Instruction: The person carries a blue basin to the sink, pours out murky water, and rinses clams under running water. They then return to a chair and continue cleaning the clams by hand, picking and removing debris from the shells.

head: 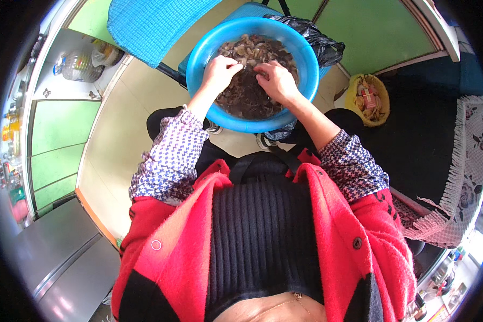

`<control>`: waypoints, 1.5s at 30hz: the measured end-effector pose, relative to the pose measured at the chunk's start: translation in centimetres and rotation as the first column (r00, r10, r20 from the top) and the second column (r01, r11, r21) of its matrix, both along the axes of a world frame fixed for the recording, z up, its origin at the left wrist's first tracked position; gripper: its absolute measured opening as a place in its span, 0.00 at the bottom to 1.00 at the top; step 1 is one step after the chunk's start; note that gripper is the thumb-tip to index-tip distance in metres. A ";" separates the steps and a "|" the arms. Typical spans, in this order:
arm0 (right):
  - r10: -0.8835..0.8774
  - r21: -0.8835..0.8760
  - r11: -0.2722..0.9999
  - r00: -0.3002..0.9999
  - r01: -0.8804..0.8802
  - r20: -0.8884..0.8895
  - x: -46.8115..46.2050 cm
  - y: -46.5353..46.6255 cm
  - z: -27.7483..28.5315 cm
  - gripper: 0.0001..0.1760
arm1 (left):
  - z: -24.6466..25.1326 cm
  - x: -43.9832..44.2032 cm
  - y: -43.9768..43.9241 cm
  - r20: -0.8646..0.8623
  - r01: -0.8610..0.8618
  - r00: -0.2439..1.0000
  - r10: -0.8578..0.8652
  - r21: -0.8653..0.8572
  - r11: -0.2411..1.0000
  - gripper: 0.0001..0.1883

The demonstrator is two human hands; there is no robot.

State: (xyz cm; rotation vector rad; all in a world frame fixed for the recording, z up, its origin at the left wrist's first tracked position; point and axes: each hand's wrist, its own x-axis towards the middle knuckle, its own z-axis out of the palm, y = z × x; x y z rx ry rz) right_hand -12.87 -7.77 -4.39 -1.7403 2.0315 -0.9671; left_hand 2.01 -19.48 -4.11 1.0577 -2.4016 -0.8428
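A round blue plastic basin [252, 125] stands in front of me on a seat with a blue textured cover. Brown pieces that look like soaked mushrooms [247, 94] fill it, in murky dark water. My left hand [220, 73] is over the left part of the basin, thumb and forefinger drawn together. Across from it, my right hand [278, 81] has its fingers curled above the pieces. The fingertips of both hands are close to each other near the middle. Whether either one pinches a piece is too small to tell.
A black plastic bag [324, 42] lies behind the basin at right. On the floor stands a yellow-lined bin [350, 98] with waste in it. A blue-covered chair back [153, 30] rises at upper left, near an open cupboard holding a plastic jug [80, 67]. A fringed cloth [469, 173] hangs at right.
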 end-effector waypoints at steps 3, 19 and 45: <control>-0.055 0.088 0.996 0.942 0.027 0.330 -0.3 -0.3 0.7 0.20 | 1.5 0.1 1.4 -0.143 0.020 0.989 0.033 0.355 0.935 0.10; 0.049 0.059 0.989 0.664 -0.139 0.746 -0.9 0.3 2.0 0.14 | 1.6 -0.1 4.2 -0.344 0.184 0.937 0.059 0.632 0.753 0.09; 0.078 -0.010 0.996 0.807 -0.089 0.585 -0.8 -0.6 0.8 0.08 | 1.0 -0.6 4.9 -0.512 0.430 0.850 0.121 0.810 0.399 0.15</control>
